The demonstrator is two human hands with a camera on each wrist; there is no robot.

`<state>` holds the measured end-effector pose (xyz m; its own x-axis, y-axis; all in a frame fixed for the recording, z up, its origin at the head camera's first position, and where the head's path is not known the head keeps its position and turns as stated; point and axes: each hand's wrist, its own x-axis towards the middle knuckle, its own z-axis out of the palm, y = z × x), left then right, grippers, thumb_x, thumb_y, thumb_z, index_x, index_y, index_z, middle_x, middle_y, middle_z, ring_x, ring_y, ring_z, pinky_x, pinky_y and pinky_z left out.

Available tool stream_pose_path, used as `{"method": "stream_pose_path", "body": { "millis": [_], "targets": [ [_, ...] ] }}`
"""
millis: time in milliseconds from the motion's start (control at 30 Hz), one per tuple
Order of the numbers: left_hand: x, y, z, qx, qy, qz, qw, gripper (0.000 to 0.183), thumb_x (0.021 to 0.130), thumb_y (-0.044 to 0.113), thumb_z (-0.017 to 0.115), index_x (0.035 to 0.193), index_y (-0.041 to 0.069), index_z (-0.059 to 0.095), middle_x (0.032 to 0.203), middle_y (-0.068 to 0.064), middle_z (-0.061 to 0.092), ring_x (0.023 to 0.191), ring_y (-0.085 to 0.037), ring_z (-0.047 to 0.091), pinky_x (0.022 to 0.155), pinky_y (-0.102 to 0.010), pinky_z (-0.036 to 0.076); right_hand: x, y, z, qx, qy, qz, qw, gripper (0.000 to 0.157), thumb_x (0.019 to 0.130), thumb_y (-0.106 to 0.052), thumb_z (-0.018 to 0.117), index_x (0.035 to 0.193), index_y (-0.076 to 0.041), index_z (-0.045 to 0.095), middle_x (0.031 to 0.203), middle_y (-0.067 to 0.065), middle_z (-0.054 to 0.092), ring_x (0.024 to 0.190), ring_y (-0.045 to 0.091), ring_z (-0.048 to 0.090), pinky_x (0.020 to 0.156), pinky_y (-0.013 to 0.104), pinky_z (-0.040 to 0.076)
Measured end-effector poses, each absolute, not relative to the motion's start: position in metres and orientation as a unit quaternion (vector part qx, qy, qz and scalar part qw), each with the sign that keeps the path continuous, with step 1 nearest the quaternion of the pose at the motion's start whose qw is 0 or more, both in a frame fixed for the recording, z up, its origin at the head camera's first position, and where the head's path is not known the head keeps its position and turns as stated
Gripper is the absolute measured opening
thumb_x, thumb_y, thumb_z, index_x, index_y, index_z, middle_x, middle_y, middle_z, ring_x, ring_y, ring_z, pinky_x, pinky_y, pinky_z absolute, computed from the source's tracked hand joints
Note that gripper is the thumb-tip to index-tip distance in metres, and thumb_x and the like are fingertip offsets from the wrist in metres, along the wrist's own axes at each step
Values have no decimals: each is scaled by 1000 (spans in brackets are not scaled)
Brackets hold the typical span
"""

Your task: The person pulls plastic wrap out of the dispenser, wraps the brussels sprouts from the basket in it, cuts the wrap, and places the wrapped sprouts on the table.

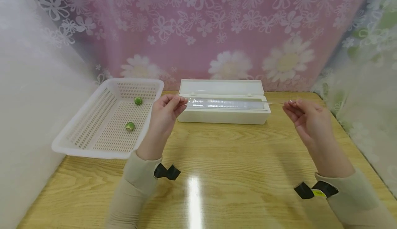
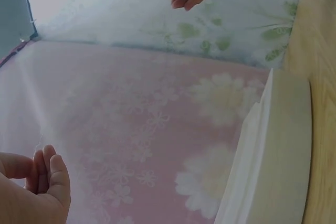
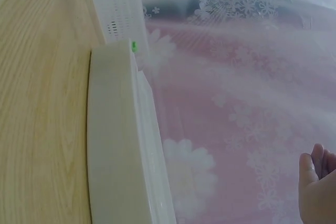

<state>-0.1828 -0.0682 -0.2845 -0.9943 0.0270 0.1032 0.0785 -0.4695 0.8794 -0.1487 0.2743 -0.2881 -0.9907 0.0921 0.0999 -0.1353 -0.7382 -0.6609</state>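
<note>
My left hand (image 1: pixel 165 113) is raised at the left end of a white cling film box (image 1: pixel 223 116), thumb and fingertips pinching a clear edge of film. Off the box's right end, my right hand (image 1: pixel 313 120) pinches the other side of the same thin sheet. Between the hands the cling film (image 1: pixel 275 103) is nearly invisible, with only faint glints along its edge. Inside the box lies a shiny roll of film (image 1: pixel 227 104), and the lid (image 1: pixel 221 87) stands tipped back. Each wrist view shows the opposite hand across from its own.
A white slotted plastic basket (image 1: pixel 79 127) stands left of the box, holding two small green brussels sprouts, one farther back (image 1: pixel 138 101) and one nearer (image 1: pixel 130 126). The wooden table (image 1: pixel 235 174) ends at a pink flowered curtain (image 1: pixel 186 56) behind and pale sheets at both sides.
</note>
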Motion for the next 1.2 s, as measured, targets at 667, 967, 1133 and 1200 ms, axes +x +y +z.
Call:
{"method": "stream_pose_path", "body": {
  "millis": [667, 967, 1133, 1200],
  "targets": [
    [-133, -95, -346, -58, -656, -747, -87, 10, 85, -5, 50, 85, 1, 42, 76, -6, 56, 77, -17, 60, 68, -30, 50, -107, 291, -341, 122, -497, 858, -43, 26, 89, 13, 34, 92, -2, 54, 78, 12, 63, 78, 25, 62, 75, 33, 50],
    [-130, -105, -363, -99, -716, -682, -114, 15, 85, -3, 50, 100, -4, 47, 74, -8, 58, 77, -23, 60, 69, -39, 49, -106, 302, -350, 182, -610, 766, -87, 29, 89, 12, 39, 95, -1, 63, 89, 5, 59, 80, 18, 61, 73, 29, 50],
    [-130, -108, -371, -122, -735, -654, -131, 16, 86, 1, 52, 98, -9, 49, 78, -8, 60, 78, -20, 60, 68, -36, 50, -106, 303, -354, 180, -624, 753, -106, 28, 89, 11, 39, 93, 0, 63, 87, 4, 60, 79, 16, 61, 73, 29, 50],
    [-130, -109, -374, -124, -737, -651, -132, 14, 87, 4, 52, 93, -9, 50, 79, -9, 60, 78, -19, 60, 70, -38, 49, -106, 302, -355, 164, -631, 750, -109, 27, 89, 10, 39, 91, -1, 64, 86, 4, 59, 78, 16, 60, 73, 29, 50]
  ]
}}
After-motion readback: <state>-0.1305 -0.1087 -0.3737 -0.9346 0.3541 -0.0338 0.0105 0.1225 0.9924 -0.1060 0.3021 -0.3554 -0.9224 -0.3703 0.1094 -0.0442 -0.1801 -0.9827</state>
